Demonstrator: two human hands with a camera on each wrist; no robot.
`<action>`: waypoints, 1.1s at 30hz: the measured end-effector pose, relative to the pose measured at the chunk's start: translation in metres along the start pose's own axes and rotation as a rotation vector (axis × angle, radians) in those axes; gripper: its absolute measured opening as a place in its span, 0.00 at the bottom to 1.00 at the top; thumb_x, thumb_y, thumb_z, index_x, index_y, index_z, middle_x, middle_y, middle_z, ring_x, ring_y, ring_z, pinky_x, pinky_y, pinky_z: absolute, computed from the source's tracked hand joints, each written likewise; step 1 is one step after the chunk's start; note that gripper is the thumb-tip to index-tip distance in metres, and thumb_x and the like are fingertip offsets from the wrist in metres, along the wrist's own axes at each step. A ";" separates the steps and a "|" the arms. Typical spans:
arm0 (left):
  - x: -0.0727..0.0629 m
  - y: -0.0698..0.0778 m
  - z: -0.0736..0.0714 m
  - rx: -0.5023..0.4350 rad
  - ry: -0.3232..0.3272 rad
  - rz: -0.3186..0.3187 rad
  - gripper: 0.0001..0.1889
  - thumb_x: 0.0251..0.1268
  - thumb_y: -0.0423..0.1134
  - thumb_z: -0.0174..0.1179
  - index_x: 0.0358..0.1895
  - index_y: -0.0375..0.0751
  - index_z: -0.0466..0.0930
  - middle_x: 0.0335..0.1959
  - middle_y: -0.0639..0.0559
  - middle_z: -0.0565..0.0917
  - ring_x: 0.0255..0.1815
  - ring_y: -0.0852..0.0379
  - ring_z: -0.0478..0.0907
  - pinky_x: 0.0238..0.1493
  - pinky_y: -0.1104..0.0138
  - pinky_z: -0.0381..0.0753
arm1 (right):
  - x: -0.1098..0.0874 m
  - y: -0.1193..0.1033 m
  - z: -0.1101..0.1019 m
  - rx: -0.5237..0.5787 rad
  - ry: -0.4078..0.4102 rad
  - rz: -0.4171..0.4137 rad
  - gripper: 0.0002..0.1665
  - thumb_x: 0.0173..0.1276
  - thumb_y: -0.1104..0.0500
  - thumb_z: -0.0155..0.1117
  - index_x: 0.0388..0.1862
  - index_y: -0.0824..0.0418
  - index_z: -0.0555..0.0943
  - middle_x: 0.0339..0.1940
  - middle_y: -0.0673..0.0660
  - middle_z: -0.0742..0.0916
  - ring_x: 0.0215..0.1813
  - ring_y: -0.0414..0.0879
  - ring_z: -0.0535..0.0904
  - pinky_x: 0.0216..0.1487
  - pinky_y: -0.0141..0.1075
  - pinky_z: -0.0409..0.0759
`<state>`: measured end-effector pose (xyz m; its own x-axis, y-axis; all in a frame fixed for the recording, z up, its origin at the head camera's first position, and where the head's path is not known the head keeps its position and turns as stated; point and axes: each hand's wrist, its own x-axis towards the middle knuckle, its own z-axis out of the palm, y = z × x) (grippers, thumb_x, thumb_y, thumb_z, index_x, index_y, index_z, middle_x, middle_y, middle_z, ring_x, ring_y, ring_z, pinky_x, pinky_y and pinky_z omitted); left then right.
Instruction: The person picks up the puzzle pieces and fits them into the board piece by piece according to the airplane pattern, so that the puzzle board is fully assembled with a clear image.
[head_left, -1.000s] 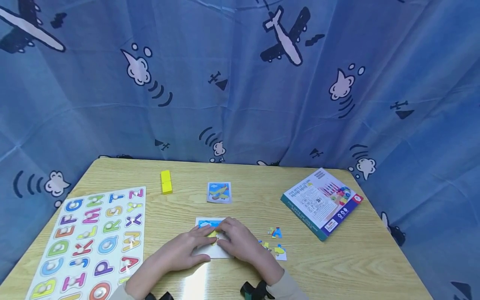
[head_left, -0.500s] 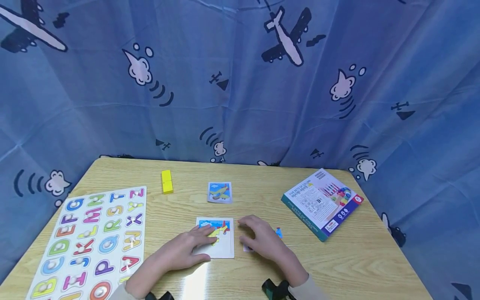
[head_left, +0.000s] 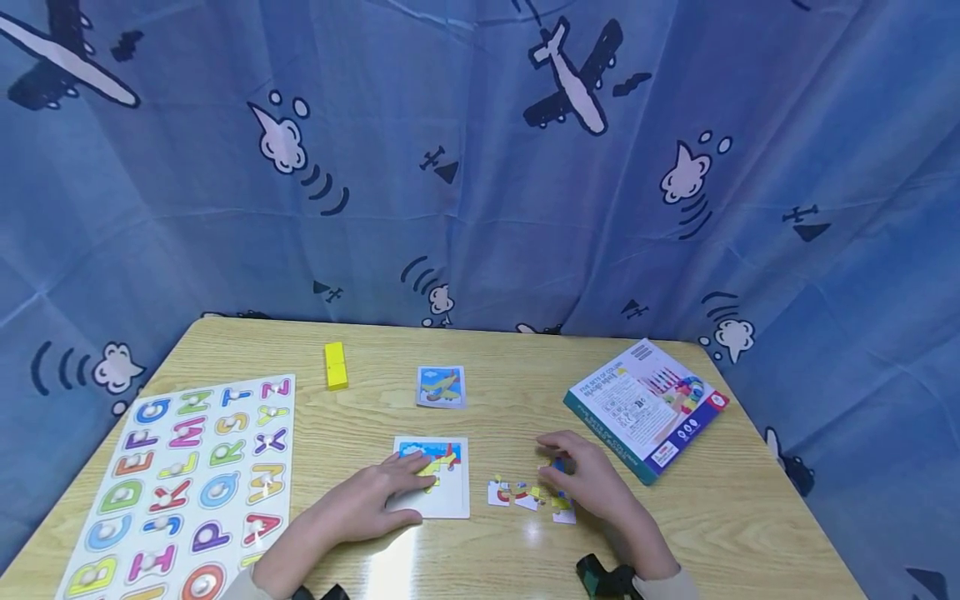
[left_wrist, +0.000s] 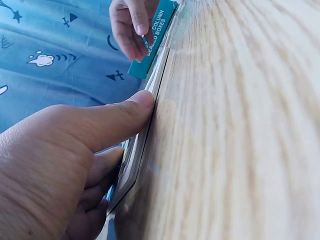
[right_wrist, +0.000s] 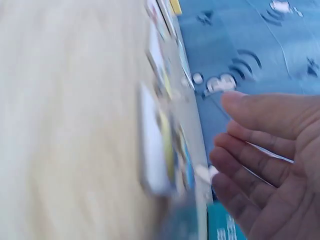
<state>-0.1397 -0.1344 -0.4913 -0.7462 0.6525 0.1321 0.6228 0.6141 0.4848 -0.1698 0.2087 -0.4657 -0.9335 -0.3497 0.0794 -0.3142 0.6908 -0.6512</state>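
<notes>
A square jigsaw tray (head_left: 448, 505) lies at the near middle of the table, with part of a yellow plane picture filled in along its top. My left hand (head_left: 378, 498) rests on the tray's left side; in the left wrist view its thumb lies along the edge. Loose jigsaw pieces (head_left: 528, 502) lie to the right of the tray. Over the rightmost ones hovers my right hand (head_left: 592, 479), partly covering them. The right wrist view shows that hand (right_wrist: 270, 155) with loosely bent fingers and nothing between them, beside blurred pieces (right_wrist: 157, 145).
A plane picture card (head_left: 441, 387) lies beyond the tray. Farther left are a yellow block (head_left: 336, 367) and a white alphabet peg board (head_left: 176, 483). A flat teal-edged box (head_left: 645, 408) sits at the right. Behind the table hangs a blue curtain (head_left: 480, 208).
My right hand has left the tray and moved right to the loose pieces, uncovering the tray's right part, where a red-and-yellow piece shows. My left hand has stayed in place.
</notes>
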 end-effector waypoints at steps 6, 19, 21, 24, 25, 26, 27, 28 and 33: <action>0.001 0.002 0.000 -0.004 -0.009 -0.006 0.26 0.61 0.54 0.60 0.59 0.46 0.78 0.69 0.50 0.69 0.71 0.52 0.63 0.72 0.55 0.61 | -0.003 0.018 -0.015 0.016 -0.054 0.073 0.21 0.62 0.58 0.67 0.55 0.60 0.79 0.52 0.53 0.84 0.55 0.50 0.80 0.56 0.43 0.80; 0.001 0.002 -0.002 -0.013 -0.011 -0.006 0.25 0.62 0.53 0.60 0.59 0.46 0.78 0.68 0.50 0.70 0.71 0.52 0.64 0.72 0.55 0.62 | -0.004 0.032 -0.014 -0.028 -0.064 0.058 0.16 0.61 0.60 0.68 0.49 0.54 0.82 0.47 0.48 0.82 0.48 0.44 0.76 0.46 0.31 0.76; 0.001 0.003 -0.002 -0.011 -0.013 -0.006 0.25 0.62 0.53 0.60 0.59 0.46 0.78 0.68 0.50 0.70 0.71 0.52 0.64 0.72 0.55 0.62 | -0.004 0.033 -0.014 -0.031 -0.067 0.068 0.15 0.61 0.60 0.67 0.48 0.53 0.82 0.47 0.48 0.81 0.47 0.43 0.75 0.45 0.30 0.76; 0.001 0.003 -0.003 -0.016 -0.019 -0.012 0.25 0.62 0.52 0.60 0.59 0.46 0.78 0.68 0.50 0.70 0.71 0.52 0.64 0.72 0.55 0.61 | -0.003 0.033 -0.013 -0.034 -0.064 0.079 0.13 0.61 0.59 0.67 0.46 0.52 0.82 0.44 0.47 0.81 0.45 0.42 0.74 0.44 0.30 0.75; 0.001 0.004 -0.003 -0.017 -0.021 -0.015 0.25 0.62 0.52 0.60 0.60 0.46 0.78 0.68 0.50 0.70 0.71 0.52 0.63 0.72 0.54 0.61 | -0.003 0.032 -0.012 -0.035 -0.063 0.083 0.13 0.61 0.59 0.67 0.46 0.52 0.82 0.44 0.47 0.81 0.45 0.42 0.74 0.44 0.30 0.75; 0.001 0.004 -0.003 -0.017 -0.023 -0.017 0.25 0.62 0.53 0.60 0.60 0.46 0.78 0.68 0.50 0.70 0.71 0.51 0.63 0.72 0.54 0.61 | -0.002 0.032 -0.012 -0.038 -0.061 0.085 0.12 0.61 0.59 0.68 0.45 0.52 0.82 0.43 0.47 0.80 0.44 0.41 0.74 0.44 0.30 0.75; 0.001 0.004 -0.003 -0.019 -0.024 -0.020 0.25 0.62 0.53 0.60 0.60 0.46 0.78 0.68 0.50 0.70 0.71 0.51 0.63 0.72 0.54 0.61 | -0.002 0.031 -0.012 -0.040 -0.059 0.089 0.12 0.61 0.59 0.68 0.44 0.52 0.82 0.43 0.47 0.80 0.44 0.41 0.74 0.44 0.31 0.75; 0.001 0.004 -0.003 -0.020 -0.025 -0.022 0.25 0.62 0.53 0.60 0.60 0.46 0.78 0.68 0.50 0.70 0.71 0.51 0.63 0.72 0.54 0.61 | -0.002 0.030 -0.011 -0.044 -0.055 0.092 0.12 0.61 0.59 0.68 0.44 0.52 0.81 0.43 0.47 0.80 0.44 0.41 0.74 0.44 0.31 0.75; 0.001 0.004 -0.003 -0.015 -0.023 -0.023 0.25 0.61 0.53 0.61 0.60 0.46 0.78 0.69 0.50 0.69 0.71 0.51 0.63 0.72 0.55 0.61 | -0.001 0.025 -0.010 -0.052 -0.023 0.097 0.12 0.60 0.59 0.69 0.43 0.54 0.81 0.42 0.47 0.81 0.44 0.41 0.76 0.46 0.33 0.78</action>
<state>-0.1388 -0.1330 -0.4863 -0.7546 0.6483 0.1015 0.6020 0.6224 0.5002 -0.1786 0.2322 -0.4748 -0.9559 -0.2938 0.0006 -0.2320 0.7536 -0.6151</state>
